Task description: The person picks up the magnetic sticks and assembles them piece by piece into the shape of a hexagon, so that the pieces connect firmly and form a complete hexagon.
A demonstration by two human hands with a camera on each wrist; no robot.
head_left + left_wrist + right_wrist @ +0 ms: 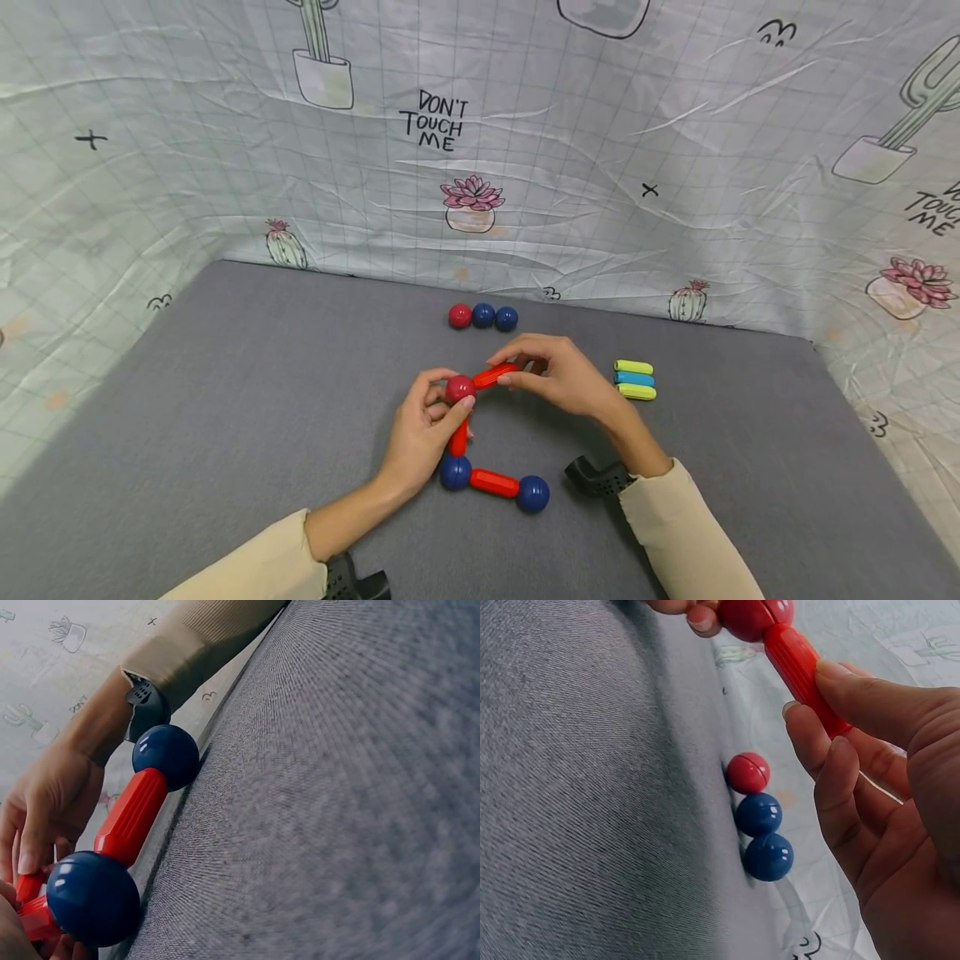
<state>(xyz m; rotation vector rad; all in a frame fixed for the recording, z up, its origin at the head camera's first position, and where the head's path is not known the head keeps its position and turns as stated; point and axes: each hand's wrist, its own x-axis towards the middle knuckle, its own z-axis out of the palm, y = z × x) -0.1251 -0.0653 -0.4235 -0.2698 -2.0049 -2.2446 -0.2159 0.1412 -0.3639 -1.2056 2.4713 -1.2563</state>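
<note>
Two bare hands worked over a grey worktop, with a glossy red ball between them. The left hand had its grip curled about the red ball, thumb on its near side and fingers reaching around its far side. Just right of the red ball, the right hand had its grip pinching a red rod between thumb and fingertips, the rod tilted and one end touching the red ball. On the near side of the red ball, a second red rod ran to a middle blue ball, its far end hidden by the left hand. A third red rod joined that to an end blue ball, nearer the wearer and to the right of the red ball.

Beyond the red ball, a spare red ball and two spare blue balls stood in a touching row. Well to the right of the red ball, two yellow-green rods lay side by side with a blue rod between them. Farther beyond the red ball rose a pale gridded cloth, printed with potted cacti and the words "DON'T TOUCH ME".
</note>
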